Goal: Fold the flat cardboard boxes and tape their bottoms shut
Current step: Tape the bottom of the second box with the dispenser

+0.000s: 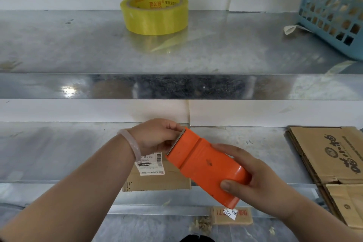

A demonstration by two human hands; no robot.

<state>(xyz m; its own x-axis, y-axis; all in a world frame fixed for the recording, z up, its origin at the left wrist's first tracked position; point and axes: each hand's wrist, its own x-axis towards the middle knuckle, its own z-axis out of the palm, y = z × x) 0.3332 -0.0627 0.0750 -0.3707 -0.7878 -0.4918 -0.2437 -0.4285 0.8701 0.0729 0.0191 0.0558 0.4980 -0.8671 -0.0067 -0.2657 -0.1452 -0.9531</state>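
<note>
Steel shelving carries the tape roll [154, 15] far up and the flat cardboard boxes [324, 155] near right, while the right hand [261, 182] grips the orange tape cutter [204, 163] and the left hand [157, 136] pinches its metal-edged end, probably best held clear of the blade.
</note>
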